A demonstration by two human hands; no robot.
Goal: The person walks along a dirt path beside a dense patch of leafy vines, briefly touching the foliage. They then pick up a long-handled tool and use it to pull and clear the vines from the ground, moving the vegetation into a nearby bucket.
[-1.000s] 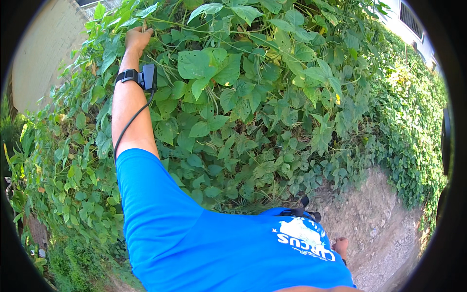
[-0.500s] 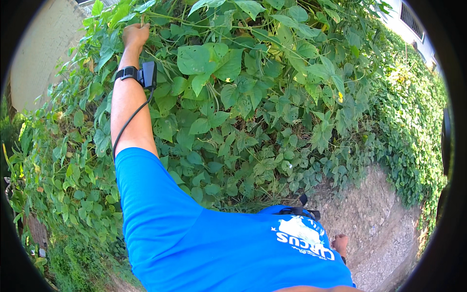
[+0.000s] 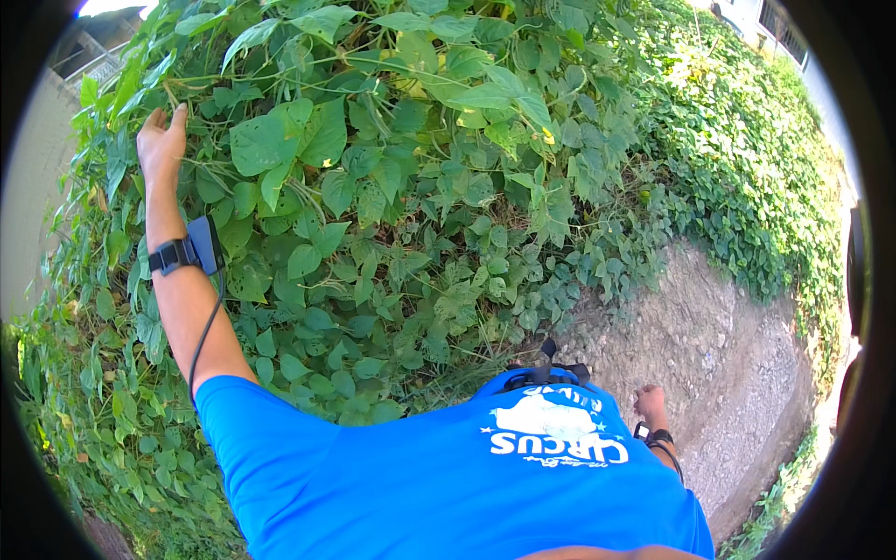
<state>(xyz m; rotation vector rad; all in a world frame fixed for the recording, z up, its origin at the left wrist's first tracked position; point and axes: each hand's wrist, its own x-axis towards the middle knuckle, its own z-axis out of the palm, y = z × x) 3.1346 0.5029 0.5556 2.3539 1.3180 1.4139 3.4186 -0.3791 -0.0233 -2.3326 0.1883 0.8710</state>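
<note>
My left arm is stretched out to the far left, up to a tall mass of green climbing bean-like vines (image 3: 364, 215). At its end my left hand (image 3: 162, 145) has its thumb and fingers apart, just below a thin stem (image 3: 170, 95); nothing shows in it. Broad leaves (image 3: 266, 142), some with small holes, hang to the right of that hand. Low on the right, beside my body, my right hand (image 3: 651, 403) is curled closed over the dirt; whatever its fingers may hold is hidden.
Bare, stony ground (image 3: 709, 355) slopes along the right. More sunlit vines (image 3: 747, 159) cover the far right, with a pale building (image 3: 779, 33) behind them. A grey wall (image 3: 37, 196) stands at the left. A black strap with a cabled device (image 3: 191, 250) circles my left wrist.
My left hand has loosened from a pinch at a vine stem to parted fingers. The view has shifted, so the vines and my left hand appear further left; more of my right forearm shows.
</note>
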